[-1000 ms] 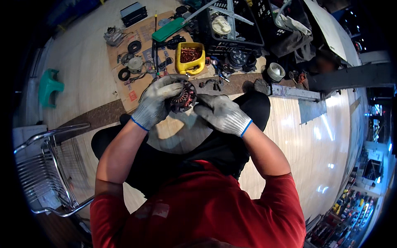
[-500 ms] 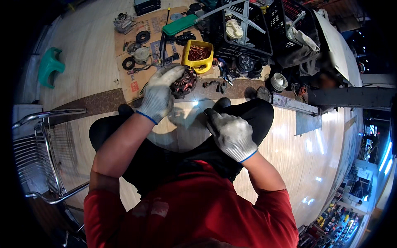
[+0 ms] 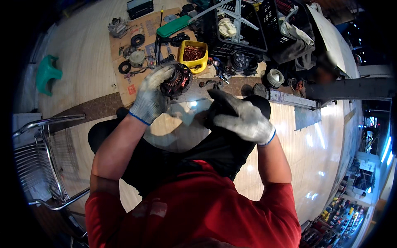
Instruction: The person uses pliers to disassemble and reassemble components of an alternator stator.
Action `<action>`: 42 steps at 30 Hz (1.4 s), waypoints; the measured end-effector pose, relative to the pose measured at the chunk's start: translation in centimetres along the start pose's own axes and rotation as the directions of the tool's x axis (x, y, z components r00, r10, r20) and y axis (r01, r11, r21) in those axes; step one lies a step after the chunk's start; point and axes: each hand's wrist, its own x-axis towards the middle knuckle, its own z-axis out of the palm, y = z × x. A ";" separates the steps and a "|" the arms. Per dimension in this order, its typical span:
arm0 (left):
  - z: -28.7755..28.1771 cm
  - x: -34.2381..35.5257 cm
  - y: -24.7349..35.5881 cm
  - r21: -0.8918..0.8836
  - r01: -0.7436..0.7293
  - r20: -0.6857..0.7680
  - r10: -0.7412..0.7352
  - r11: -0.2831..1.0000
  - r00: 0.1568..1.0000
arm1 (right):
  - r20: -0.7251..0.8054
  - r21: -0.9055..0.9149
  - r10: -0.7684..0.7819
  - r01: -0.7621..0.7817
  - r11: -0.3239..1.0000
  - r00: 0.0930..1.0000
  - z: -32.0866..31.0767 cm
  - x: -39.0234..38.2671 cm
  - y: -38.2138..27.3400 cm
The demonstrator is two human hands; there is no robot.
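The left hand, in a pale knitted glove with a blue-edged cuff, grips a dark round part with reddish copper windings at its left edge, and how far the fingers reach beneath it cannot be told. The part hangs over the floor, its underside hidden and its inner ring too shadowed to read clearly. The right hand, gloved alike, is well apart from it, back of the hand upward, index finger and thumb spread wide toward the left; its remaining fingers are folded out of sight, so whether they hold anything is unclear. Both bare forearms angle inward from red sleeves, the right hand above the black-trousered right knee.

Just beyond the round part stands a cut-open yellow plastic container with a moulded handle, full of slender copper-coloured pieces. It rests by a flat brown cardboard sheet strewn with dark rings and metal parts. Farther off, a black latticed plastic crate is partly covered by a grey metal frame, its lower contents hard to make out
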 end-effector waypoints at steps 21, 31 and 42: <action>0.1 0.2 -0.5 -0.001 -0.069 0.192 0.068 0.998 0.979 | 0.301 0.930 0.038 -0.302 0.211 0.953 6.9 8.6 4.9; -1.0 1.4 -0.6 -0.082 -0.010 0.120 0.020 0.997 0.993 | 0.201 0.955 0.046 -0.207 0.212 0.978 5.6 7.3 3.3; 1.9 0.4 -0.6 0.254 -0.101 0.045 0.093 0.962 0.995 | 0.242 0.797 0.118 -0.267 0.541 0.963 5.5 7.7 2.1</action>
